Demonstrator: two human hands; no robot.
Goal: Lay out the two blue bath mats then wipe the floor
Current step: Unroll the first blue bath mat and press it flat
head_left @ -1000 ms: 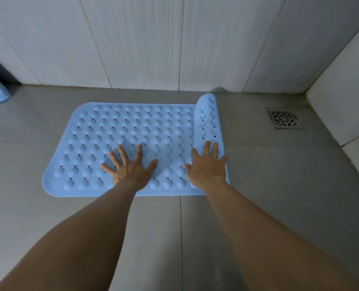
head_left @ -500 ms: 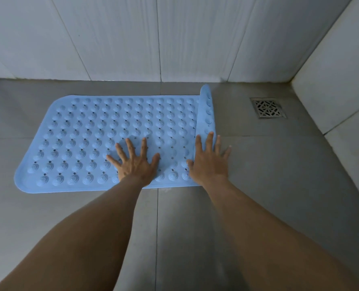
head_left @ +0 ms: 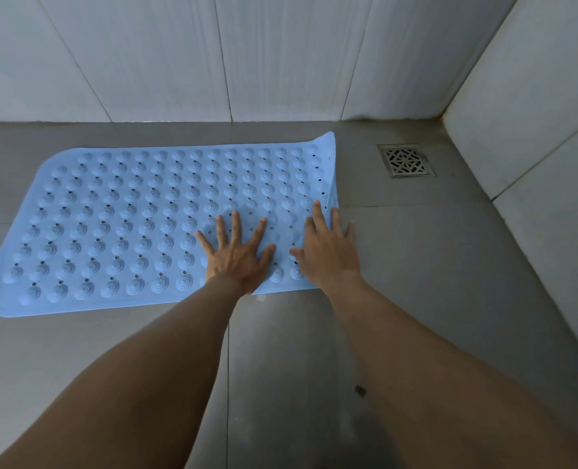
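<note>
A light blue bath mat [head_left: 139, 225] with rows of round bumps and small holes lies on the grey tiled floor [head_left: 433, 272] near the back wall. Its right end [head_left: 328, 157] still curls upward a little. My left hand [head_left: 237, 252] presses flat on the mat near its front right part, fingers spread. My right hand [head_left: 330, 248] lies flat on the mat's right edge, fingers spread, partly over the floor. Neither hand grips anything. Only this one mat is in view.
A square metal floor drain [head_left: 405, 160] sits to the right of the mat, near the corner. White tiled walls [head_left: 281, 55] close off the back and the right side. A small dark speck [head_left: 360, 390] lies on the floor between my forearms.
The curled right end of the mat has unrolled further and lies almost flat. My right hand has slid rightward along with it. The view has shifted right, and the second mat at far left has gone out of sight.
</note>
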